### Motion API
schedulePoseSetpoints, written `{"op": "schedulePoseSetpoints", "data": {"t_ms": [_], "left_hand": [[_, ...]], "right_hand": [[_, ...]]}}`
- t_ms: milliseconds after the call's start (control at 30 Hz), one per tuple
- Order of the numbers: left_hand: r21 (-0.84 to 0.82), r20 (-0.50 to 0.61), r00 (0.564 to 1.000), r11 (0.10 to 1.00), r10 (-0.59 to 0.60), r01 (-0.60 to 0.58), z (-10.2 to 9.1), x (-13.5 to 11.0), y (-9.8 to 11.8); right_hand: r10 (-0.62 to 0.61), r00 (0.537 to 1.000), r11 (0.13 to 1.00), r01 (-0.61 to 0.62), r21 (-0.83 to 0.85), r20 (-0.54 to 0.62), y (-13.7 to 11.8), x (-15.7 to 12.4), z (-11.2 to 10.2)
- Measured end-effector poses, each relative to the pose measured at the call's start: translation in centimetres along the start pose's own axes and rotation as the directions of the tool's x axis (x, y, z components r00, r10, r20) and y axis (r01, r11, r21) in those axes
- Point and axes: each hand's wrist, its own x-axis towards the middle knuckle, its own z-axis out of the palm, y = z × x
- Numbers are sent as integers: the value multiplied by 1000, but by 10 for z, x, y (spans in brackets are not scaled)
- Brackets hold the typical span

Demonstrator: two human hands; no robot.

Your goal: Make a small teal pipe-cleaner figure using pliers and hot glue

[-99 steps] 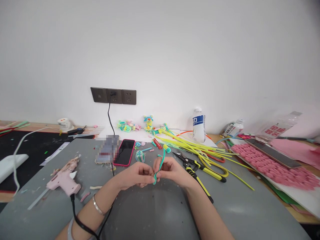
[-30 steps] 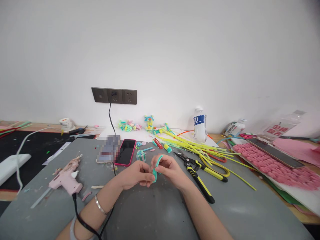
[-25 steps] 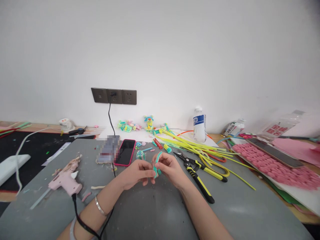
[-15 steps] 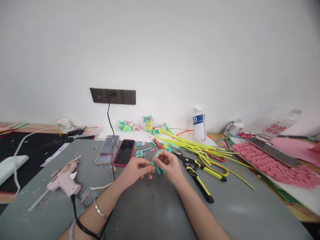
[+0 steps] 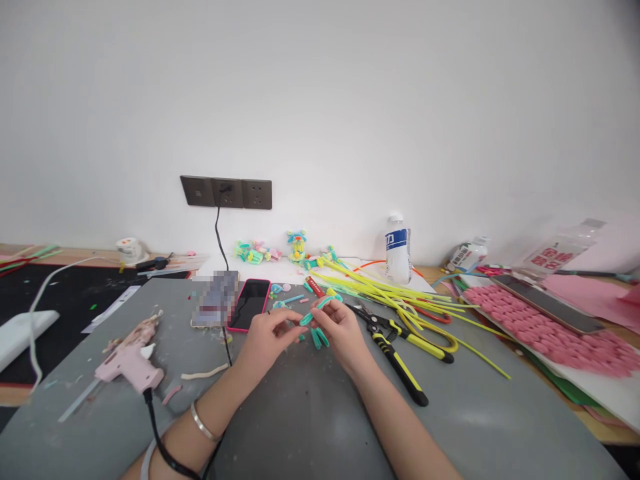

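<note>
Between my two hands is a teal pipe cleaner (image 5: 307,320) bent into a narrow loop. My right hand (image 5: 336,328) pinches it between thumb and fingers, and its far end sticks up past the knuckles. My left hand (image 5: 273,337) has thumb and index finger closed at the loop's lower left end; the fingertips partly hide the contact. Just below, short folded teal pieces (image 5: 320,338) lie on the grey mat (image 5: 300,427). Behind my hands are a red stick-like item (image 5: 315,287) and a small blue-and-yellow piece (image 5: 287,303).
Right of my hands lie black-and-yellow pliers (image 5: 390,353) and long yellow pipe cleaners (image 5: 400,293). To the left are a pink glue gun (image 5: 131,365), with its cord by my forearm, and a phone (image 5: 250,303). A white bottle (image 5: 397,250) stands by the wall.
The teal loop has turned from fairly upright to a flatter slant, its end toward my left hand. My left hand has shifted slightly, and the loose teal pieces below show more fully.
</note>
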Motion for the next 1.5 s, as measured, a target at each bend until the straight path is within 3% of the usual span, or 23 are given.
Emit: {"op": "schedulePoseSetpoints", "data": {"t_ms": [133, 233, 367, 700, 833, 1000, 1200, 1333, 1500], "left_hand": [[-30, -31, 996, 996, 85, -86, -1, 0, 1], [-11, 6, 984, 984, 176, -176, -1, 0, 2], [1, -35, 972, 972, 233, -233, -2, 0, 0], [-126, -82, 991, 985, 104, -114, -4, 1, 4], [-175, -65, 998, 984, 5, -16, -3, 1, 5], [-126, 27, 997, 989, -70, 73, 0, 1, 7], [-21, 146, 985, 995, -92, 96, -1, 2, 11], [-42, 129, 986, 993, -103, 109, -3, 3, 11], [-206, 25, 993, 971, -119, 122, -5, 3, 4]], "right_hand": [[130, 992, 981, -127, 150, -10, -3, 0, 0], [216, 976, 951, -218, 217, 36, -4, 0, 0], [273, 955, 921, -295, 253, 117, -4, -1, 1], [344, 883, 889, -416, 191, 320, -6, -6, 4], [295, 910, 921, -352, 169, 291, -6, -6, 6], [104, 983, 987, -121, 102, 151, -1, -4, 4], [-34, 991, 995, 46, -88, 132, 2, -6, 3], [-89, 991, 986, 102, -134, 103, 2, -5, 4], [-95, 992, 991, 103, -91, 86, 4, -5, 4]]}}
